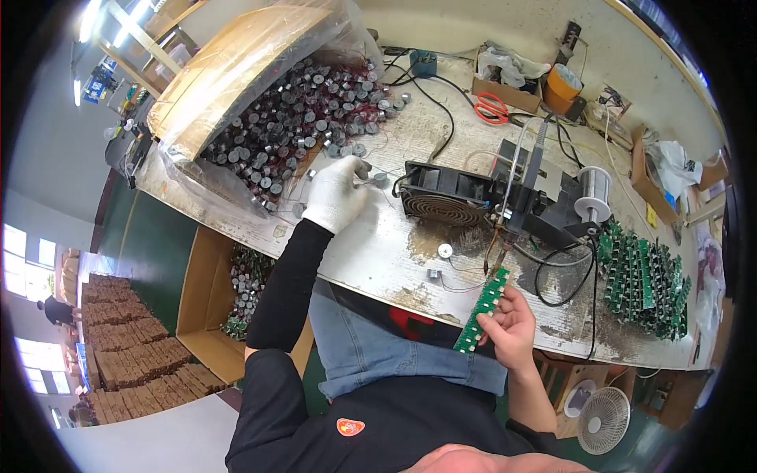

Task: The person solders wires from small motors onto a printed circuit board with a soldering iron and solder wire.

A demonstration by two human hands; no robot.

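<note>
Here my gloved left hand pinches a small metal cylinder beside the pile of cylinders on the tabletop; my bare right hand grips a green circuit strip.

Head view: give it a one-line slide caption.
Gloved left hand picks a small metal cylinder beside the pile; bare right hand holds a green circuit board strip.
</note>
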